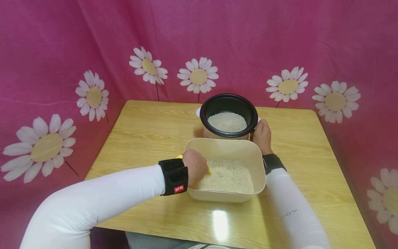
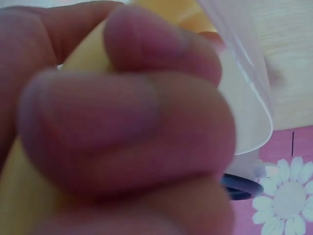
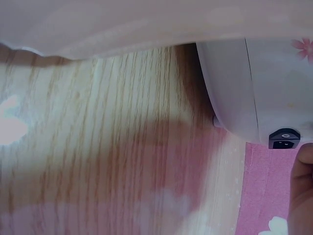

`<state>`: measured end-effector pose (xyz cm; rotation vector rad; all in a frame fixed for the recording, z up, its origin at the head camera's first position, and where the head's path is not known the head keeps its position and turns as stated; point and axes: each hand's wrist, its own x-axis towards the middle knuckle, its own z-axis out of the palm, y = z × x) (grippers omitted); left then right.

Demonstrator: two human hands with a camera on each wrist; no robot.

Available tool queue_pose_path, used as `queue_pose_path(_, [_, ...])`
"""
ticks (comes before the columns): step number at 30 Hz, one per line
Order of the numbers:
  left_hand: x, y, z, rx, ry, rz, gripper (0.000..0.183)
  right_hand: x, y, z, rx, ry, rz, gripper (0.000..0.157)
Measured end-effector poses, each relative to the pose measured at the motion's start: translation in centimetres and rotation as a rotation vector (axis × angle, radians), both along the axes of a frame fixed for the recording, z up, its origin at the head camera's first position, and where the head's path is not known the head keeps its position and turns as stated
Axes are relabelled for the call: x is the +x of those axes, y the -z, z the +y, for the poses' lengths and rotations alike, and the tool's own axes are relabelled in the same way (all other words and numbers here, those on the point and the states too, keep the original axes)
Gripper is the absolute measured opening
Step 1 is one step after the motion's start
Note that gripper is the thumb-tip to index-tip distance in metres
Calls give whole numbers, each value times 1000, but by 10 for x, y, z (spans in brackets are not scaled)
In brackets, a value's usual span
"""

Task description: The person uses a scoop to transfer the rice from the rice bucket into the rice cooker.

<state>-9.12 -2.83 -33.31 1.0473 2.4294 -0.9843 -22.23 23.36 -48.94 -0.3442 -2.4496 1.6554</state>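
Note:
Over the left side of a cream plastic bin (image 1: 230, 149), my left hand (image 1: 194, 167) grips the handle of a yellow scoop (image 1: 209, 171). In the left wrist view the fingers curl around that pale yellow handle (image 2: 90, 54). Rice (image 1: 233, 178) covers the bin's floor; the scoop's lower end is mostly hidden by the hand. Just behind the bin stands a small rice cooker (image 1: 225, 103) with a black inner pot, which also contains rice (image 1: 227, 122). My right hand (image 1: 262, 137) holds the cooker's right side handle, its fingers partly hidden.
A wooden table (image 1: 149, 131) carries both containers. Pink cloth (image 1: 242, 45) with white daisies surrounds it at the back and sides. The right wrist view shows a power socket (image 3: 284, 139) low on the cooker's body. The bin's front wall stands near the table's front edge.

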Motion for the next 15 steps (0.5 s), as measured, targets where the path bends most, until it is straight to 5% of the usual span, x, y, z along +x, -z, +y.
queue_pose_path(6, [-7, -7, -2, 52, -7, -69, 19, 0, 1, 0, -10, 3, 2, 43])
queue_pose_path(15, [-25, -8, -1, 31, -139, -242, 25, -1, 2, 1, 35, 35, 54, 48])
